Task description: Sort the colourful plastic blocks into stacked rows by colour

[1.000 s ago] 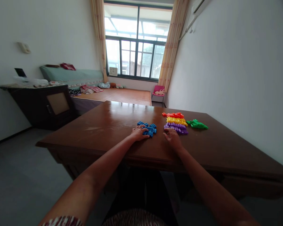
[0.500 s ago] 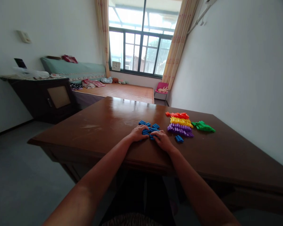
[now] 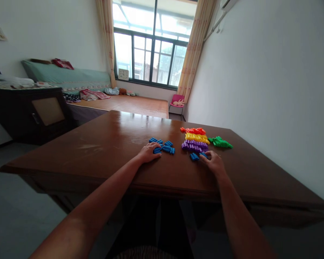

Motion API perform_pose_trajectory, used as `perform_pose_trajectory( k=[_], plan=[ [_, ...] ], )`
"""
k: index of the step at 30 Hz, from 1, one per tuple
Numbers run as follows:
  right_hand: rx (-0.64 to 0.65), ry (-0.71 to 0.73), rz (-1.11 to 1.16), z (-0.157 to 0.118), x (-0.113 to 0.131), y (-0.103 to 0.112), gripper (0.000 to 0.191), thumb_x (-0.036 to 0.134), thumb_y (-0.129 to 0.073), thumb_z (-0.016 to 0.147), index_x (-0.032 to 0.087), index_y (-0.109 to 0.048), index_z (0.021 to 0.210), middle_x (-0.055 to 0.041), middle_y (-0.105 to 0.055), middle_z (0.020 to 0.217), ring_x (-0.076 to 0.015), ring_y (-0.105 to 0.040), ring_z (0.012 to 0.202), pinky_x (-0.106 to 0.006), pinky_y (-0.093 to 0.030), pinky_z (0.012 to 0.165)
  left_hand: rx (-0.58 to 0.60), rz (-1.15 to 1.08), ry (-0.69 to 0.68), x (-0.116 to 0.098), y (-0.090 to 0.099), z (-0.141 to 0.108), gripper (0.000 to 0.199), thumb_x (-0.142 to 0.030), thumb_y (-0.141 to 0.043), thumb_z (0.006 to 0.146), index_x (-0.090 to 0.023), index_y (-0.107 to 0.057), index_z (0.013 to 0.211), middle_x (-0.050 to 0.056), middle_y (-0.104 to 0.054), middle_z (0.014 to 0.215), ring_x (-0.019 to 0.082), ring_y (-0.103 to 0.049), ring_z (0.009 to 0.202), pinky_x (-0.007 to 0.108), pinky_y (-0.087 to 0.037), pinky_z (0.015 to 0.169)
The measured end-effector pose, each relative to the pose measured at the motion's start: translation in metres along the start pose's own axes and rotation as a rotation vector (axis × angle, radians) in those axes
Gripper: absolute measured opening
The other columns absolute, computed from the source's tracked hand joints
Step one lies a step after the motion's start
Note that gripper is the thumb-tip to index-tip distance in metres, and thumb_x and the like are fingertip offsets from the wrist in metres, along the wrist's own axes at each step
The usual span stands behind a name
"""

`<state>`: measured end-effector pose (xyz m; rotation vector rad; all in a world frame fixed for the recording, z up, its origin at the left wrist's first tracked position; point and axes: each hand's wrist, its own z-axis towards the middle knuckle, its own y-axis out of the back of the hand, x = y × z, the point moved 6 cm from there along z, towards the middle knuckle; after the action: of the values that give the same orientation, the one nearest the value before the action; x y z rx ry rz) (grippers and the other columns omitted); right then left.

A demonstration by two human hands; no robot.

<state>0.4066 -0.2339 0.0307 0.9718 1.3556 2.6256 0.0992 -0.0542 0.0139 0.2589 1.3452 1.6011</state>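
Observation:
Small blue ribbed plastic pieces (image 3: 168,149) lie loosely grouped on the brown table, their exact kind too small to tell. At the left of this group, my left hand (image 3: 147,153) rests with thumb and fingers curved around a blue piece (image 3: 157,150). My right hand (image 3: 215,162) pinches another blue piece (image 3: 203,154) at the tabletop, just right of a separate blue piece (image 3: 194,157). Behind it lies a row of purple pieces (image 3: 194,146), then yellow pieces (image 3: 197,137) and red pieces (image 3: 196,131). Green pieces (image 3: 220,142) form a heap farther right.
The brown table (image 3: 97,158) has its near edge just before my body. Beyond it stand a bed (image 3: 129,104) with folded cloths and a pink chair (image 3: 177,101). A dark cabinet (image 3: 21,111) is at left, and a white wall (image 3: 272,90) at right.
My right hand has moved right from the blue group with a blue piece, to beside the lone blue piece near the purple row. My left hand stays at the group. The view has turned slightly right.

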Motion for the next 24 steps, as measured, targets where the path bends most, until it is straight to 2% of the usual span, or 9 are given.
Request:
perform_pose_trajectory(
  k=[4, 6, 9, 11, 12, 15, 17, 20, 24],
  plan=[
    [0.072, -0.068, -0.044, 0.010, -0.024, -0.006, 0.045, 0.060, -0.055, 0.079, 0.019, -0.064, 0.093, -0.0102, -0.069, 0.097, -0.0241, -0.063, 0.086, -0.032, -0.044, 0.074, 0.047, 0.055, 0.014, -0.003, -0.002, -0.001, 0.044, -0.051, -0.055, 0.083, -0.032, -0.057, 0.123, 0.000, -0.052, 0.138, 0.024, -0.047, 0.126, 0.040, -0.038, 0.106],
    [0.080, -0.084, -0.010, 0.010, -0.025, -0.007, 0.047, 0.060, -0.044, 0.086, 0.019, -0.065, 0.097, -0.0107, -0.069, 0.097, -0.0244, -0.064, 0.089, -0.032, -0.044, 0.075, 0.080, 0.075, 0.008, -0.005, -0.004, -0.003, 0.050, -0.055, -0.052, 0.084, -0.032, -0.053, 0.129, 0.001, -0.047, 0.143, 0.026, -0.043, 0.130, 0.042, -0.037, 0.107],
    [-0.010, -0.028, -0.012, 0.009, -0.013, 0.000, 0.047, 0.053, -0.035, 0.091, 0.018, -0.065, 0.101, -0.0126, -0.069, 0.097, -0.0255, -0.063, 0.092, -0.033, -0.043, 0.077, 0.110, 0.091, -0.003, -0.009, -0.005, -0.006, 0.053, -0.054, -0.050, 0.086, -0.033, -0.048, 0.134, 0.002, -0.042, 0.147, 0.027, -0.038, 0.135, 0.045, -0.034, 0.109],
    [-0.069, 0.064, 0.005, 0.009, 0.006, 0.002, 0.044, 0.049, -0.036, 0.091, 0.017, -0.065, 0.102, -0.0132, -0.069, 0.099, -0.0252, -0.062, 0.092, -0.034, -0.044, 0.080, 0.121, 0.090, 0.008, -0.010, -0.005, -0.005, 0.051, -0.051, -0.049, 0.087, -0.035, -0.048, 0.135, 0.001, -0.041, 0.148, 0.027, -0.037, 0.136, 0.046, -0.032, 0.110],
    [-0.054, 0.130, 0.035, 0.010, 0.020, -0.002, 0.042, 0.047, -0.038, 0.091, 0.017, -0.065, 0.102, -0.0127, -0.069, 0.099, -0.0243, -0.062, 0.090, -0.034, -0.044, 0.080, 0.129, 0.088, 0.015, -0.009, -0.005, -0.003, 0.050, -0.050, -0.049, 0.087, -0.036, -0.047, 0.135, 0.000, -0.041, 0.149, 0.027, -0.036, 0.136, 0.046, -0.031, 0.110],
    [0.160, 0.376, 0.134, 0.008, 0.074, -0.032, 0.029, 0.037, -0.047, 0.089, 0.019, -0.065, 0.103, -0.0091, -0.069, 0.103, -0.0202, -0.063, 0.085, -0.032, -0.046, 0.081, 0.188, 0.080, 0.018, -0.009, -0.006, 0.004, 0.051, -0.049, -0.052, 0.085, -0.039, -0.047, 0.135, -0.001, -0.039, 0.150, 0.028, -0.035, 0.136, 0.048, -0.031, 0.110],
    [0.290, 0.507, 0.120, 0.004, 0.109, -0.058, 0.025, 0.025, -0.051, 0.086, 0.020, -0.065, 0.106, -0.0077, -0.069, 0.108, -0.0198, -0.062, 0.092, -0.032, -0.045, 0.085, 0.239, 0.081, 0.012, -0.009, -0.008, 0.009, 0.053, -0.049, -0.054, 0.083, -0.039, -0.047, 0.134, -0.001, -0.040, 0.149, 0.029, -0.037, 0.135, 0.049, -0.032, 0.108],
    [0.319, 0.548, -0.010, 0.001, 0.139, -0.092, 0.029, 0.023, -0.058, 0.084, 0.022, -0.064, 0.112, -0.0086, -0.067, 0.116, -0.0245, -0.057, 0.105, -0.037, -0.043, 0.090, 0.212, 0.082, 0.027, -0.009, -0.009, 0.011, 0.052, -0.047, -0.057, 0.081, -0.037, -0.050, 0.132, 0.000, -0.043, 0.147, 0.030, -0.040, 0.133, 0.048, -0.034, 0.107],
    [0.243, 0.500, -0.078, 0.000, 0.145, -0.112, 0.029, 0.032, -0.059, 0.086, 0.025, -0.062, 0.114, -0.0094, -0.067, 0.115, -0.0279, -0.052, 0.108, -0.039, -0.044, 0.084, 0.070, 0.060, 0.048, -0.009, -0.007, 0.006, 0.049, -0.043, -0.057, 0.080, -0.035, -0.054, 0.128, -0.002, -0.049, 0.142, 0.026, -0.043, 0.130, 0.041, -0.035, 0.109]
  ],
)
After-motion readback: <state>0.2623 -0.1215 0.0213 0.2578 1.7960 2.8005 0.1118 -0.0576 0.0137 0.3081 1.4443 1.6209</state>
